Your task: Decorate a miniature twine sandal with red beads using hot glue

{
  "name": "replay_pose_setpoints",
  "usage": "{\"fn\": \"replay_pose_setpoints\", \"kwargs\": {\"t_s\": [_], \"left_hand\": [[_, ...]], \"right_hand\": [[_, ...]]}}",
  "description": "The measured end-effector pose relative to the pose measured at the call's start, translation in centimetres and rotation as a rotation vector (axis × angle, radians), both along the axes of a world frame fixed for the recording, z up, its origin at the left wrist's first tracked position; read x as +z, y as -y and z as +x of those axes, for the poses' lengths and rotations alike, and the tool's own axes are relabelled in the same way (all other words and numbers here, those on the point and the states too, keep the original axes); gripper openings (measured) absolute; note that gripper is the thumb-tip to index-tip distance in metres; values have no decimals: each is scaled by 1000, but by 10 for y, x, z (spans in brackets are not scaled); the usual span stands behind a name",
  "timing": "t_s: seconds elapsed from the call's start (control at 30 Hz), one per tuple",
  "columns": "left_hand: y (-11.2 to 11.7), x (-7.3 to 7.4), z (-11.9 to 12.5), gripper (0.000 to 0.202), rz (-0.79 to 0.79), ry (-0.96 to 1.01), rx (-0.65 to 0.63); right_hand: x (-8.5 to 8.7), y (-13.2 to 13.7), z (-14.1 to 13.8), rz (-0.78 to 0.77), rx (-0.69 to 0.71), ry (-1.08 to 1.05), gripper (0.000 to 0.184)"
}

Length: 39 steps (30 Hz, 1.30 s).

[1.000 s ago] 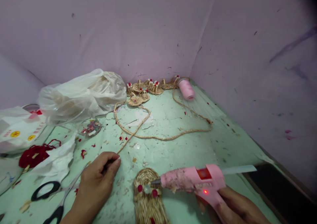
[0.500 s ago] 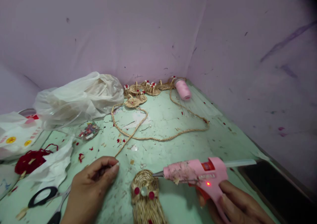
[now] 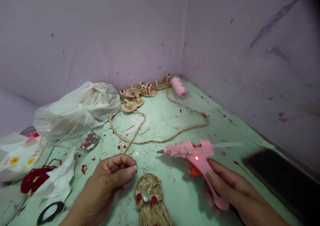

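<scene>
My right hand [image 3: 225,182] is wrapped round the handle of a pink hot glue gun [image 3: 192,152], its red light lit and its metal tip pointing left. A clear glue stick [image 3: 228,145] juts out of its back. My left hand [image 3: 115,174] is closed in a pinch, and the braided straw cord [image 3: 160,141] runs down behind its fingers; the cord's end is hidden. Between my hands, at the bottom edge, lies a small woven straw piece [image 3: 151,211] shaped like a slipper, with two red beads and a pale one across it. The gun's tip is above and apart from it.
Several beaded straw pieces [image 3: 135,103] and a pink thread spool [image 3: 179,87] lie by the back wall. At left are a plastic bag [image 3: 80,103], a bag of beads [image 3: 90,141], red yarn [image 3: 35,180] and scissors [image 3: 51,212]. A dark phone-like slab [image 3: 280,179] lies at right.
The glue gun has lifted away from the straw piece, up and slightly left. My left hand has moved right, closer to the straw piece. The whole view has shifted a little.
</scene>
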<state>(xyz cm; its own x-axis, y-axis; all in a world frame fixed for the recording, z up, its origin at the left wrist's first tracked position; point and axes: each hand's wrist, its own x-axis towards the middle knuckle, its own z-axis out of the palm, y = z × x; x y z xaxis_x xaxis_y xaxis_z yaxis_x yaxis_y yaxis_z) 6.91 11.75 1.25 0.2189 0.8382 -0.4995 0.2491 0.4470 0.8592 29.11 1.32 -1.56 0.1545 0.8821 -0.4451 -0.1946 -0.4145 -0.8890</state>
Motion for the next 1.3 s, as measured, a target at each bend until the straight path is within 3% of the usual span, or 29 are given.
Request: {"fn": "replay_pose_setpoints", "kwargs": {"t_s": [0.13, 0.27, 0.37, 0.47, 0.57, 0.6, 0.67, 0.73, 0.8, 1.17, 1.3], "left_hand": [[-1, -6, -3, 25, -75, 159, 11], [1, -3, 0, 21, -103, 311, -5], [2, 0, 1, 19, -129, 374, 9], [4, 2, -1, 17, -149, 408, 32], [8, 4, -1, 16, -166, 431, 9], [10, 6, 0, 16, -173, 440, -1], [16, 9, 2, 16, -181, 464, -9], [23, 12, 5, 17, -190, 486, -6], [28, 14, 8, 19, -210, 500, 6], [45, 7, 16, 27, -294, 700, 6], [54, 10, 19, 35, -238, 630, -24]], "right_hand": [[5, -31, -2, 60, 29, 21, 33], [-5, -70, 1, 184, -8, 30, 34], [-11, -90, 4, 169, -41, 95, 32], [-2, -89, 4, 196, -22, 527, 30], [19, -72, -7, 419, -107, 985, 22], [26, -66, -14, 518, -122, 978, 19], [37, -56, -31, 653, 0, 737, 13], [41, -51, -48, 672, 91, 495, 10], [39, -48, -61, 697, 88, 379, 14], [25, -33, -71, 908, -35, 302, 15], [29, -27, -72, 905, -11, 182, 18]]}}
